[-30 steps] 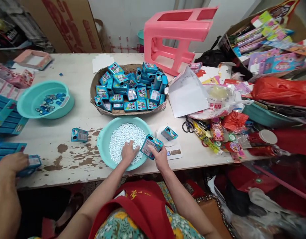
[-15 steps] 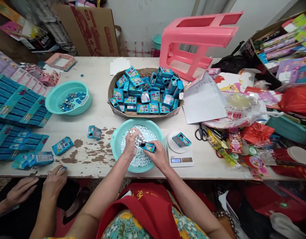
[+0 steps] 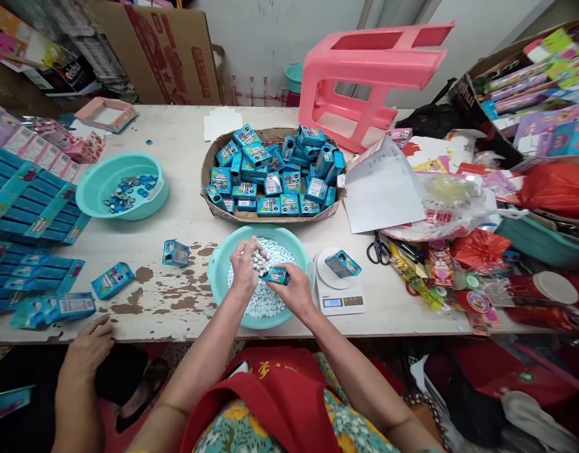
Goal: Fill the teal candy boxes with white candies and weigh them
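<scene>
over the near teal basin (image 3: 214, 267): both hands work, now lifted off the pellets
left hand (image 3: 246, 267): raised since a moment ago, fingers cupped around white pellets (image 3: 261, 261)
right hand (image 3: 293, 290): fingers gripping the small blue box (image 3: 276, 275), lowered and tipped toward the left hand
meaning: pellets look to be going into the box
right of basin: scale (image 3: 341, 301) carrying another box (image 3: 342, 264)

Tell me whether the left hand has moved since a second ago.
Yes. The left hand has risen off the white candies in the teal basin, holding some.
</scene>
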The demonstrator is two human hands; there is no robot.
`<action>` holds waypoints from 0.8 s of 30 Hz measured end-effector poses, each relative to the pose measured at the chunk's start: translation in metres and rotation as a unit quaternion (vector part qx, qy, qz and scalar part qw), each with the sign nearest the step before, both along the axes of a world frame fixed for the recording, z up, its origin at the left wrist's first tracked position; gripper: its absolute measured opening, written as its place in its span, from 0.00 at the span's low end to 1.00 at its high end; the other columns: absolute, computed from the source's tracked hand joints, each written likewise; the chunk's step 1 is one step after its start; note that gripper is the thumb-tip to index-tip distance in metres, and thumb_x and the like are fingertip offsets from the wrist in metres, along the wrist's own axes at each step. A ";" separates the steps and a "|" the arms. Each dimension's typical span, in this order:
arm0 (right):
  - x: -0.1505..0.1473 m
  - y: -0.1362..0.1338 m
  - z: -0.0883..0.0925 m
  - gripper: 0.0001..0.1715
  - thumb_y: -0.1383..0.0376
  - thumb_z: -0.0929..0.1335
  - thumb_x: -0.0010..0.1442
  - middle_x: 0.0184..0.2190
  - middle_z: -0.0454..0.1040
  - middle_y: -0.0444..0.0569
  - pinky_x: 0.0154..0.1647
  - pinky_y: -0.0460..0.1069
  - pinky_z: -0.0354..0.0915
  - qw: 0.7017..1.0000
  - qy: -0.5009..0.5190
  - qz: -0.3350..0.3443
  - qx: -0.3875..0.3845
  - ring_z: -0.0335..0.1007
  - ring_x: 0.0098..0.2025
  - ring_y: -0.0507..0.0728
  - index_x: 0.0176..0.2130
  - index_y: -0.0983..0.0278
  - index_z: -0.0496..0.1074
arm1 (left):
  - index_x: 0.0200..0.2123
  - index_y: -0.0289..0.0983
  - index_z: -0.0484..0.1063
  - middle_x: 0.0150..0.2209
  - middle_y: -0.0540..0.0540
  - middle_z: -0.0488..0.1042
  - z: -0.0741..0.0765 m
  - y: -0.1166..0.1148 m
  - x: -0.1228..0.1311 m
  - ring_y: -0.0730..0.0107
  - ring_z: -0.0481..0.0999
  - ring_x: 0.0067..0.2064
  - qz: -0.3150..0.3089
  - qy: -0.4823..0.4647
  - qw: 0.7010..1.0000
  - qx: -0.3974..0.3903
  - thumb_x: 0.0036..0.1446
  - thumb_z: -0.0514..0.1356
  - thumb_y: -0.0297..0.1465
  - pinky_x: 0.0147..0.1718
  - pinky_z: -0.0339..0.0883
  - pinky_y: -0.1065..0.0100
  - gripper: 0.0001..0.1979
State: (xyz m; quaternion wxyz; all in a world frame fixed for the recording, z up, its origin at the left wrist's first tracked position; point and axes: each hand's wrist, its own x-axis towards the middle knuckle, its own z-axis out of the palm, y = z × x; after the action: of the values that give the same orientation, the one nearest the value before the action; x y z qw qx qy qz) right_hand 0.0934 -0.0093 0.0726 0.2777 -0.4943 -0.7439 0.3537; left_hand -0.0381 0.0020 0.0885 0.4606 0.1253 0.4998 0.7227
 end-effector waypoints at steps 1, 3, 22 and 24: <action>0.000 0.000 0.001 0.18 0.62 0.74 0.48 0.39 0.76 0.47 0.46 0.54 0.63 1.000 -0.002 0.000 -0.004 0.71 0.44 0.61 0.41 0.60 0.72 | 0.23 0.35 0.65 0.21 0.52 0.68 0.000 0.000 0.000 0.77 0.67 0.21 -0.002 0.005 1.000 -0.009 0.50 0.63 0.40 0.21 0.61 0.73 0.15; 0.000 0.000 0.002 0.19 0.63 0.74 0.47 0.39 0.76 0.47 0.46 0.54 0.63 1.000 -0.005 0.000 -0.013 0.71 0.44 0.61 0.41 0.59 0.72 | 0.24 0.35 0.65 0.22 0.52 0.68 0.000 0.000 0.000 0.78 0.67 0.20 -0.006 0.008 1.000 -0.023 0.50 0.64 0.40 0.19 0.59 0.74 0.15; -0.003 -0.004 0.000 0.19 0.63 0.75 0.46 0.38 0.76 0.46 0.43 0.52 0.65 0.998 0.033 -0.010 -0.044 0.72 0.42 0.60 0.40 0.60 0.72 | 0.18 0.36 0.61 0.16 0.53 0.61 0.008 -0.003 0.004 0.75 0.67 0.18 -0.053 -0.015 0.998 0.022 0.52 0.61 0.42 0.19 0.60 0.71 0.20; -0.003 -0.003 -0.002 0.19 0.63 0.74 0.46 0.38 0.76 0.45 0.43 0.52 0.65 0.998 0.036 -0.008 -0.048 0.73 0.41 0.59 0.40 0.59 0.72 | 0.17 0.36 0.61 0.16 0.53 0.60 0.008 -0.001 0.003 0.74 0.66 0.17 -0.062 -0.016 0.998 0.021 0.53 0.61 0.42 0.18 0.58 0.71 0.21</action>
State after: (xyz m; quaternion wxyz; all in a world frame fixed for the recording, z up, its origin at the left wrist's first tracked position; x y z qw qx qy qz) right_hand 0.0903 -0.0127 0.0705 0.2833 -0.5000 -0.7113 0.4046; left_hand -0.0347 0.0006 0.0966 0.5096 0.1539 0.4680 0.7054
